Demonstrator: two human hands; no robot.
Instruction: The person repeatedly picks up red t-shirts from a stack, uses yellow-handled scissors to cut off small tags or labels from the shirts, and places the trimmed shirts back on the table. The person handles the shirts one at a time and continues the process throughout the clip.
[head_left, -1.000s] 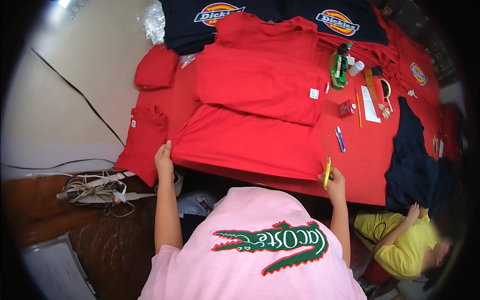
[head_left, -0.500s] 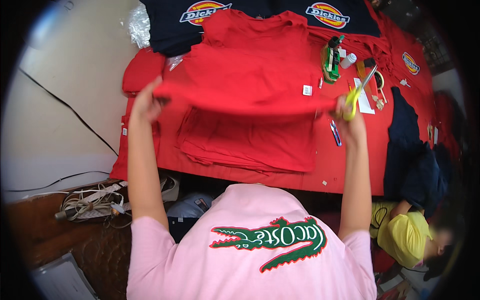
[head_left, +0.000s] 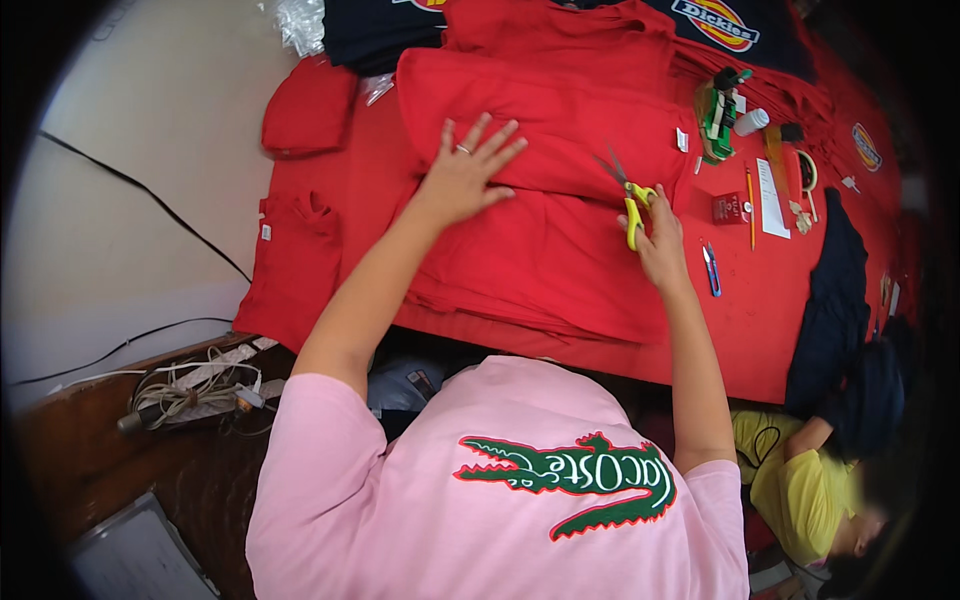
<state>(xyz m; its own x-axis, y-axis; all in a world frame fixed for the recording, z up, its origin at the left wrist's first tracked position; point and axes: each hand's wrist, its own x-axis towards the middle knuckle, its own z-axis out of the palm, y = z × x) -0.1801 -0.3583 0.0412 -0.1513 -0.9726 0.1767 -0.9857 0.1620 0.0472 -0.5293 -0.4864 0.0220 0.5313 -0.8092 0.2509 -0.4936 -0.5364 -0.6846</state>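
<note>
A red T-shirt (head_left: 560,140) lies folded over on top of a stack of red shirts (head_left: 540,270) in front of me. My left hand (head_left: 468,175) rests flat on it with the fingers spread, a ring on one finger. In my right hand (head_left: 663,245) is a pair of scissors with yellow handles (head_left: 633,215). Their blades, slightly apart, point away over the shirt. The right hand is at the right side of the stack, beside the fold. A white label (head_left: 682,139) shows on the shirt's right edge.
Right of the stack, thread snips (head_left: 711,268), a small red box (head_left: 731,208), a pencil (head_left: 752,205) and a green tape dispenser (head_left: 716,125) lie on the red-covered table. More folded red clothes (head_left: 308,108) sit left. A person in yellow (head_left: 805,500) is at the lower right.
The red cloth stretched between both hands has come down onto the stack. My left hand has let go and moved right to lie flat on it; the scissors hand has lowered and moved left.
</note>
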